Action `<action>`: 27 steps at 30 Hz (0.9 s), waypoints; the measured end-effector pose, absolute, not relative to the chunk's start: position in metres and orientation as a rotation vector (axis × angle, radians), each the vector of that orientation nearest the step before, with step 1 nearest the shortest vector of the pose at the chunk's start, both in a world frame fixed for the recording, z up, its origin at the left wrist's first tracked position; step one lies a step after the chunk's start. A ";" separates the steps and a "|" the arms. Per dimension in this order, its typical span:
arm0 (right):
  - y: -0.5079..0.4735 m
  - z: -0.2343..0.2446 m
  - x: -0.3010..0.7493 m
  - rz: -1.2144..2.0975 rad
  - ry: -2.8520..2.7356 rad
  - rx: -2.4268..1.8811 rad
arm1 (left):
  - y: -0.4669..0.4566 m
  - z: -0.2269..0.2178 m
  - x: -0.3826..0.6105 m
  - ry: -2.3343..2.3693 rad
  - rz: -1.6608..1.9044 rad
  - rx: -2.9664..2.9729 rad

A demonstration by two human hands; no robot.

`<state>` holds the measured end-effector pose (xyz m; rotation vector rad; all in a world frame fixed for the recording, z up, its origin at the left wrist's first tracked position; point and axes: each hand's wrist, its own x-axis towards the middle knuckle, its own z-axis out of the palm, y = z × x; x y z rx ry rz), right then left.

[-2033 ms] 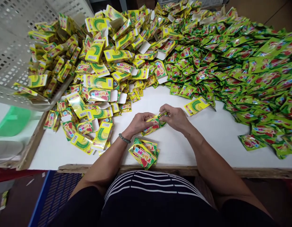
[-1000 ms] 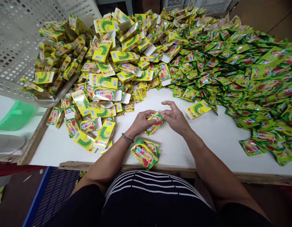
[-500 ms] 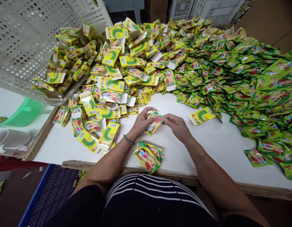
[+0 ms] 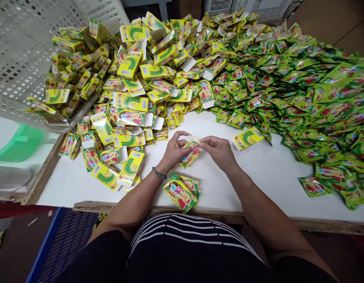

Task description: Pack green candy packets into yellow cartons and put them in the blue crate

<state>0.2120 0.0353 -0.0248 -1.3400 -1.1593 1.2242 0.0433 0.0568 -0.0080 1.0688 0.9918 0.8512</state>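
Between my hands, just above the white table, is a small yellow and green candy box (image 4: pixel 190 156) with a fruit print. My left hand (image 4: pixel 176 149) grips its left side, thumb across the printed face. The fingers of my right hand (image 4: pixel 217 151) pinch its upper right end; the flap there is mostly hidden by the fingertips. Close to the table's front edge lies a small stack of similar boxes (image 4: pixel 181 193). A single yellow box (image 4: pixel 248 138) rests to the right of my right hand, by the green sachets (image 4: pixel 273 94).
A large heap of yellow boxes (image 4: pixel 130 102), many with open flaps, spreads from a tipped white crate (image 4: pixel 28 51) at the left. A green scoop-like piece (image 4: pixel 19 143) and a white mug (image 4: pixel 11 179) stand far left. Below is a blue crate (image 4: pixel 59 243).
My right fingers have shifted slightly over the end of the box and now cover its top corner. The whole view has moved a little; the piles look the same.
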 end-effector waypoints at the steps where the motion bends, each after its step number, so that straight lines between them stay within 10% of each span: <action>1: 0.037 -0.026 0.214 1.243 -1.119 -1.339 | 0.057 -0.007 0.044 0.993 0.839 1.065; 22: 0.023 -0.016 0.197 0.825 -1.582 -1.259 | 0.061 0.005 0.033 0.957 0.849 1.021; 27: 0.039 -0.018 0.216 0.735 -1.417 -1.438 | 0.050 0.041 0.019 0.721 0.388 1.249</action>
